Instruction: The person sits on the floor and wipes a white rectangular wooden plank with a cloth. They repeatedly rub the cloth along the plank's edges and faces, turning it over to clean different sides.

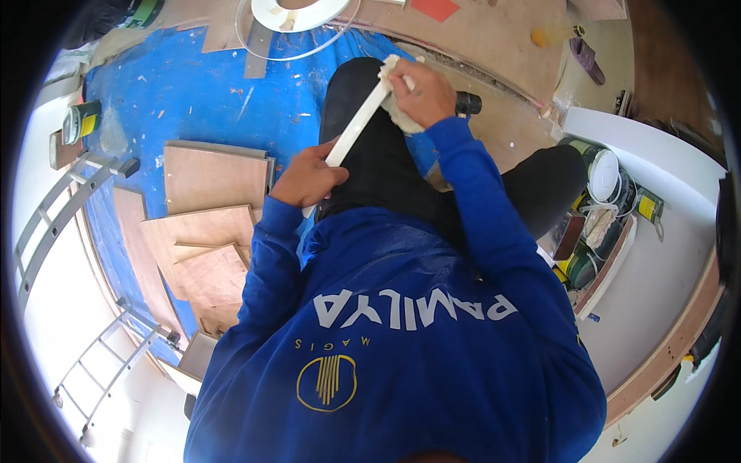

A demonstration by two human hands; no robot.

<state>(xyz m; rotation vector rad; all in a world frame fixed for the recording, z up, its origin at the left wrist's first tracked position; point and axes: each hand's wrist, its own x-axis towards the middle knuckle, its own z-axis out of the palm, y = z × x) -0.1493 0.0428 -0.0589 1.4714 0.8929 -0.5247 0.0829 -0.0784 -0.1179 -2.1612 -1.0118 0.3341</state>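
Observation:
A narrow flat white strip (360, 122) runs slantwise above my black-trousered thigh. Its lower part is held by my left hand (308, 176), with the thumb on top and a short end showing below the wrist. My right hand (425, 95) grips a crumpled cream-coloured rag (403, 117) around the strip's upper end. Part of the rag hangs below that hand, and the fingers hide where it meets the strip. A black cylindrical end of some tool (468, 103) shows beside my right wrist; the rest of it is hidden.
A coil of white edge-banding tape (267, 17) lies ahead on a blue tarpaulin (202, 87). Plywood pieces (217, 178) are stacked at left, near an aluminium ladder (63, 202). Paint cans (603, 173) crowd the right side by a white panel (642, 139). A purple slipper (586, 61) lies farther off.

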